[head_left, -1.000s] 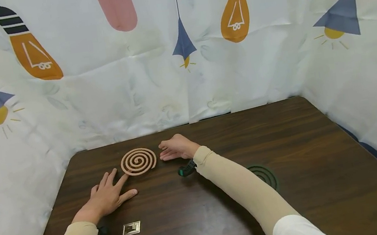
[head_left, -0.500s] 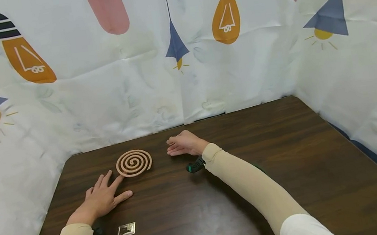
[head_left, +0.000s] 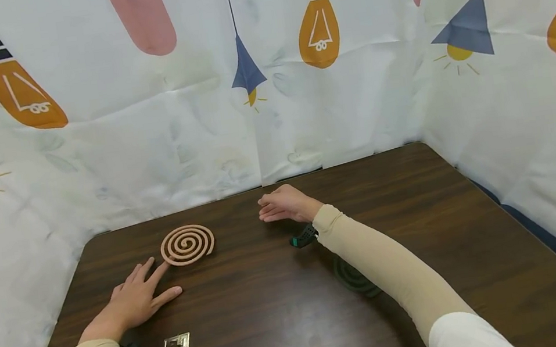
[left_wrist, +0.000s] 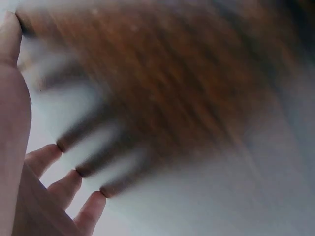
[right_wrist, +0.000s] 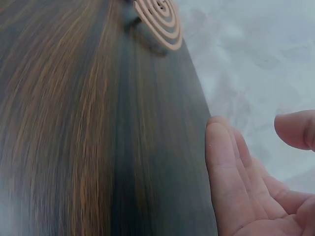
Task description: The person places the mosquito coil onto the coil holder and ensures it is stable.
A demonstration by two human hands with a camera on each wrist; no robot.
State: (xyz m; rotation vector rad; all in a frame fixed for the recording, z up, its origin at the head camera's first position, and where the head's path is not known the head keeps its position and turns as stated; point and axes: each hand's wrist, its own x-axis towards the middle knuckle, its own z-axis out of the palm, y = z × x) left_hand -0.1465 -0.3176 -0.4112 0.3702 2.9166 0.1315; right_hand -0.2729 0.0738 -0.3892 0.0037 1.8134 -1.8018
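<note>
A tan mosquito coil (head_left: 187,245) is at the far left of the table in the head view; in the right wrist view its edge (head_left: 210,247) shows above a dark shadow. My left hand (head_left: 131,298) is spread on the tabletop, index fingertip at the coil's near left edge; whether it touches is hard to tell. Right of the coil, my right hand (head_left: 289,202) hovers near the back edge, fingers extended together and thumb apart, holding nothing. A dark green mosquito coil (head_left: 348,278) lies partly hidden under my right forearm.
A small shiny square plate (head_left: 176,344) is on the dark wooden table (head_left: 275,314), near my left wrist. White curtains (head_left: 189,138) printed with lamps and bulbs hang behind the table and along both sides.
My right hand has moved right, away from the tan coil, and its forearm has shifted over the green coil. My left hand stays by the tan coil. The head view has turned slightly right.
</note>
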